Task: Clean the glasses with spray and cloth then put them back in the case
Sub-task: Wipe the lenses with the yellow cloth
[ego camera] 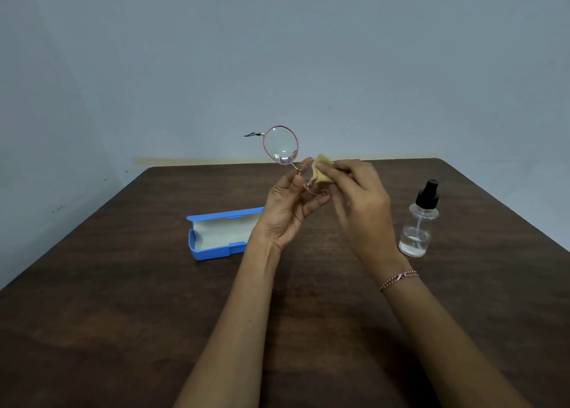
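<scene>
The step in hand looks to be the wiping of a lens, and it would go best with light, small circles from the lens centre out to the rim, the cloth [322, 173] folded so that fabric rather than a fingertip meets the glass, and the frame braced close to the lens being rubbed so that the thin bridge takes no twist. The glasses [280, 144] are held up in the air above the far part of the table [123, 284], tilted so that one round lens stands free at the top while the other sits low between the two hands. The left hand [288, 207] is raised palm toward the camera, its thumb and fingers curled to pinch the rim of the lower lens. The right hand [357, 197] reaches in from the right with its back to the camera and its fingers bent round the yellow cloth, pressing it against that lens – whether the thumb backs it from behind cannot be told. The blue case [212, 252] lies open on the table just left of the left forearm, ready for the return, and the spray bottle [418, 225] stands upright to the right of the right hand – near, but apart from it.
</scene>
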{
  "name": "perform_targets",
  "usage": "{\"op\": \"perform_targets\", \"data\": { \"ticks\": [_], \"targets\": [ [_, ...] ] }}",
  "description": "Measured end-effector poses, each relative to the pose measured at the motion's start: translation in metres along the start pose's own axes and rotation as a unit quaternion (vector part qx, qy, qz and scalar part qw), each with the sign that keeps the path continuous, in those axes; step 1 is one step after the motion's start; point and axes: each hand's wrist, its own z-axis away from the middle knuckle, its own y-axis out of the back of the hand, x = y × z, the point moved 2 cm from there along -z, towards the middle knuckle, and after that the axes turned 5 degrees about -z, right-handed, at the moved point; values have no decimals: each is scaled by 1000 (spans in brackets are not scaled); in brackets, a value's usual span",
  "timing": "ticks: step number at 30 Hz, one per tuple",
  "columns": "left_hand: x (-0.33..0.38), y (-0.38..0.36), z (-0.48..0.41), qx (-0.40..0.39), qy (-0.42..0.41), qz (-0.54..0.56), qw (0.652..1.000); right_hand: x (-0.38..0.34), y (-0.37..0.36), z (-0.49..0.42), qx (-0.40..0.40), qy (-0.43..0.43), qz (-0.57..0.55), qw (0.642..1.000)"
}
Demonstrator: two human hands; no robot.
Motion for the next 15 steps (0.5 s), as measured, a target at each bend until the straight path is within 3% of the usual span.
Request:
{"op": "perform_targets", "data": {
  "ticks": [6,9,11,13,15],
  "targets": [
    [-5,1,0,-5,20,-25,999,-5,0,1,-4,9,12,1000],
    [-4,2,0,0,14,-21,1000,-2,2,-4,32,-96,-109,989],
    [-4,1,0,-2,6,-28,1000,5,7,-8,62,-240,-238,939],
    [-1,1,0,-1,-2,-32,999,13,8,-10,84,-374,-367,848],
    [1,3,0,2,-8,-32,999,21,7,-8,92,-448,-440,773]
  ]
}}
